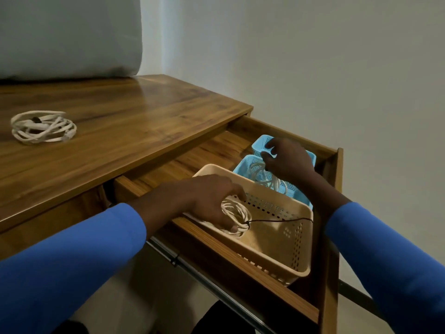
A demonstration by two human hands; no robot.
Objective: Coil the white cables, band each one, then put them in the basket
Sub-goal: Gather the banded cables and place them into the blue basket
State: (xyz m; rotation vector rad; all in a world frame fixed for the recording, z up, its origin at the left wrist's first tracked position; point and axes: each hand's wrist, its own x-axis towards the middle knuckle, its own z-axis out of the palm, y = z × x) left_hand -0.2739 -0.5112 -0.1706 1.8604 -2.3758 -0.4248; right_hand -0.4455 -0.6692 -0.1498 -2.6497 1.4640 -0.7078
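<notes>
Three white cables in the head view: your left hand [207, 201] is curled round the first coil [237, 216] over the left end of the beige basket [277, 251]. A thin black band [279, 220] trails from it to the far rim, so I judge it banded or nearly so. Your right hand [289, 162] pinches a looser cable [271, 178] lying in the blue basket [243, 165] behind. The third coil [43, 127], seemingly dark-banded, lies on the desk top [144, 116], not yet in a basket.

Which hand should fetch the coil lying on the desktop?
Left, probably: the desktop coil lies nearer the left hand, once it drops its own coil. The right hand is farther, at the blue basket.
</notes>
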